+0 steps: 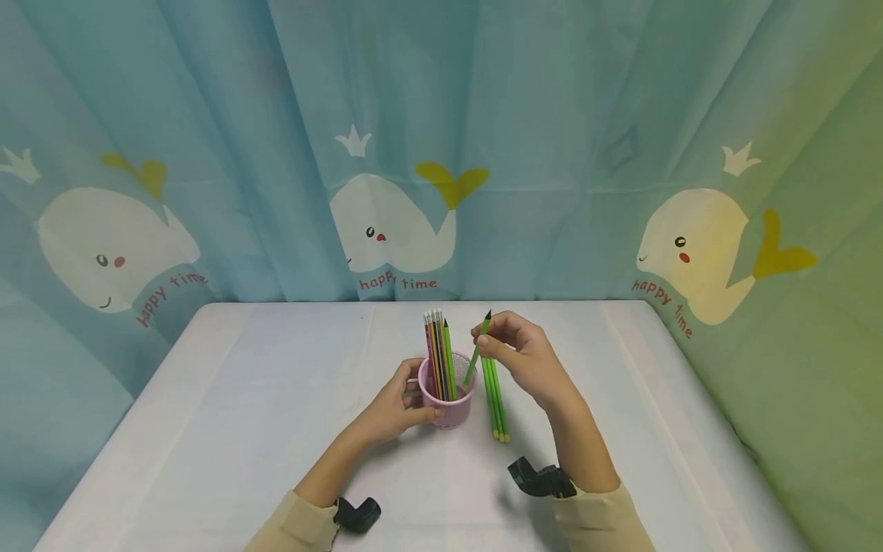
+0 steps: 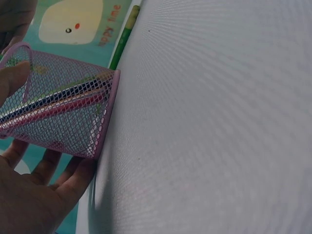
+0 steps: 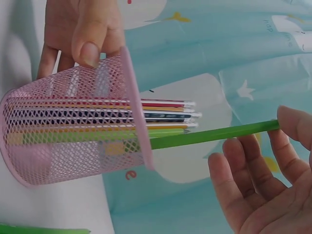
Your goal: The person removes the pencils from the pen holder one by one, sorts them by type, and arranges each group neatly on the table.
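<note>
A pink mesh pencil cup (image 1: 451, 418) stands upright on the table, with several striped pencils (image 1: 434, 345) and a green one leaning inside it. My left hand (image 1: 395, 408) holds the cup from the left, thumb on the near side and fingers around the far side. Between thumb and fingertips of my right hand (image 1: 524, 359), the upper part of a green pencil (image 3: 214, 134) is pinched. This pencil tilts, dark tip up, and its lower end is within the cup, visible through the mesh in the right wrist view.
Just right of the cup, a few green pencils (image 1: 495, 402) lie side by side on the white table (image 1: 276, 429). A blue-green curtain (image 1: 552, 153) with printed whales hangs behind the table's far edge. Dark wrist mounts (image 1: 541, 479) sit by both sleeves.
</note>
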{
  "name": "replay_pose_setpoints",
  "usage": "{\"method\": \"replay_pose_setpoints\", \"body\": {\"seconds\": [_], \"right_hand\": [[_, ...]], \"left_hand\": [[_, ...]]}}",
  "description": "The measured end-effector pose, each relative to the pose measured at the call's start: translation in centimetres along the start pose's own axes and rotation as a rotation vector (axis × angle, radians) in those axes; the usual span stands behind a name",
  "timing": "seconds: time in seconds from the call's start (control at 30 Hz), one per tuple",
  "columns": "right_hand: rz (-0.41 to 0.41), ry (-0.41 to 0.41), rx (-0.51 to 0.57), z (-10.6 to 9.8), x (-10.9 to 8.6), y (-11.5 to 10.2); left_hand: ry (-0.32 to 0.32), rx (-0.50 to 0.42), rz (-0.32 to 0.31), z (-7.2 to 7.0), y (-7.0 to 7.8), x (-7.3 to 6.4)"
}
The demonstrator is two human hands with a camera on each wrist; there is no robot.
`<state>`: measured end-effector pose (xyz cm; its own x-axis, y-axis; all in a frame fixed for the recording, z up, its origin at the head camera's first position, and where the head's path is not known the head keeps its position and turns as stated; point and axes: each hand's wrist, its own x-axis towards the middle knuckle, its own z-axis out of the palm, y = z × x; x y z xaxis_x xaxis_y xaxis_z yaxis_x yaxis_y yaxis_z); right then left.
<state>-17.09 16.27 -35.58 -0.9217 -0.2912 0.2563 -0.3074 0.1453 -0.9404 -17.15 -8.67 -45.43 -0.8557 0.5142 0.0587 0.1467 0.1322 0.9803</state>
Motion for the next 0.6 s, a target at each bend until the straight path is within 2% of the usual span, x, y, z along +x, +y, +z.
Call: {"method": "replay_pose_setpoints", "body": {"seconds": [0.4, 0.6], "right_hand": [[-0.028, 0.053, 0.072, -1.1, -0.4, -1.3], [-0.036, 0.095, 0.111, -1.8, -0.6, -1.2]], "left_hand": [[0.004, -0.005, -0.004, 0.0, 0.2, 0.0], [0.005, -0.007, -0.003, 0.0, 0.3, -0.1]]}}
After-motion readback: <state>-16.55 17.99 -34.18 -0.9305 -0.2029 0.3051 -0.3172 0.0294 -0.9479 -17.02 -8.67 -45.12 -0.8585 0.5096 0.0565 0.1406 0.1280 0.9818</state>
